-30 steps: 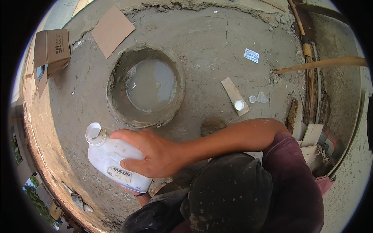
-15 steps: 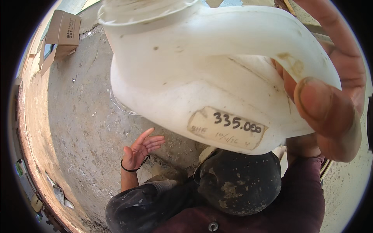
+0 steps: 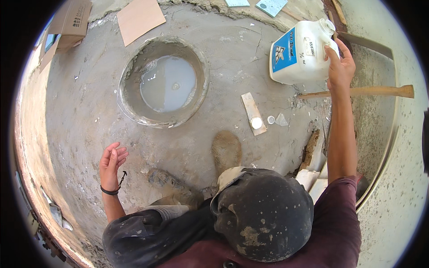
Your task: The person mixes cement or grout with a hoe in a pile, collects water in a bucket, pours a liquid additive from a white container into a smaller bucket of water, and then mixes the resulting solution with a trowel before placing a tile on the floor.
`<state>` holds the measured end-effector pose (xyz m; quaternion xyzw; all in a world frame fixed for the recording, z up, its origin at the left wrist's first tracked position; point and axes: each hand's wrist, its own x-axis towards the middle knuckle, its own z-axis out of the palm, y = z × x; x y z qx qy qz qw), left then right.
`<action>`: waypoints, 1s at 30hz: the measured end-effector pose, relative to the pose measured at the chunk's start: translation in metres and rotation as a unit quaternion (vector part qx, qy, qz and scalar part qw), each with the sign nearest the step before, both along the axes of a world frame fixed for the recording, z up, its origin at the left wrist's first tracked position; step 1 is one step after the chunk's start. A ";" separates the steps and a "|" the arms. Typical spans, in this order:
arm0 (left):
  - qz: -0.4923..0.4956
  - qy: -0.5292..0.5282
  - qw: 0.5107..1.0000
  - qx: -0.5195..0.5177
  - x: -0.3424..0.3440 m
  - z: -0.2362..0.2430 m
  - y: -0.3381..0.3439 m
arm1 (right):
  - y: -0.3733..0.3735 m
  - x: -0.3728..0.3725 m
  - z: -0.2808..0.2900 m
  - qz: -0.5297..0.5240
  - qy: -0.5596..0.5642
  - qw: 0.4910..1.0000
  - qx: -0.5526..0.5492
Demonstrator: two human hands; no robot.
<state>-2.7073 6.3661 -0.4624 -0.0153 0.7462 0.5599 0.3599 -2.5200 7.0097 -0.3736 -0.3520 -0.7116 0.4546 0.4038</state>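
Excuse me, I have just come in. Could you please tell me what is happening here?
A person's right hand holds a white plastic jug with a blue label out to the right. The left hand is apart from it and appears empty. In front of the person, a round, grey, mortar-crusted bucket stands on the floor, with cloudy liquid inside.

Jug (image 3: 304, 58): smooth plastic, slight sheen. Bucket (image 3: 202, 80): rough, crusted; liquid (image 3: 179, 82) inside glossy. Floor (image 3: 85, 116): matt, gritty, cement-like. Cardboard sheet (image 3: 140, 21): smooth, matt. Pole (image 3: 380, 91): bare wood.
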 end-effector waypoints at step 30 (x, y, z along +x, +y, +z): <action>0.040 0.238 0.964 -0.114 -0.042 0.075 0.051 | -0.121 0.112 -0.167 0.251 -0.625 0.727 0.138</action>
